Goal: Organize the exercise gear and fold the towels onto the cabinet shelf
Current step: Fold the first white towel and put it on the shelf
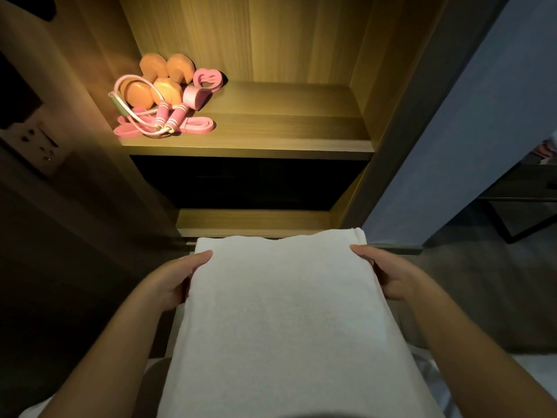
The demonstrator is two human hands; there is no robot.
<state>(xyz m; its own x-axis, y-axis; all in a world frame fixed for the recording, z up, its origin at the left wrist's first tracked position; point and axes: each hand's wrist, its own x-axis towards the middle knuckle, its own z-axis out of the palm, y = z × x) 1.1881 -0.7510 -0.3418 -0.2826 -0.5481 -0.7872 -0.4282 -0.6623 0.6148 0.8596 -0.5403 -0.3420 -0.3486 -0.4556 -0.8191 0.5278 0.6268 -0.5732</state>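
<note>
Two hands hold the folded white towel [280,312] low in front of the cabinet, below the lit shelf [286,128]; your left hand [177,282] and right hand [388,273] clamp its side edges near the far corners, thumbs on top. It looks soft, light and floppy, likely to sag or unfold, so a hold at both sides with support beneath suits it. The fingers under the cloth are hidden, the towel's near end is cut off, and the dumbbells [156,79] and jump rope [168,116] at the shelf's left are dimly lit.
</note>
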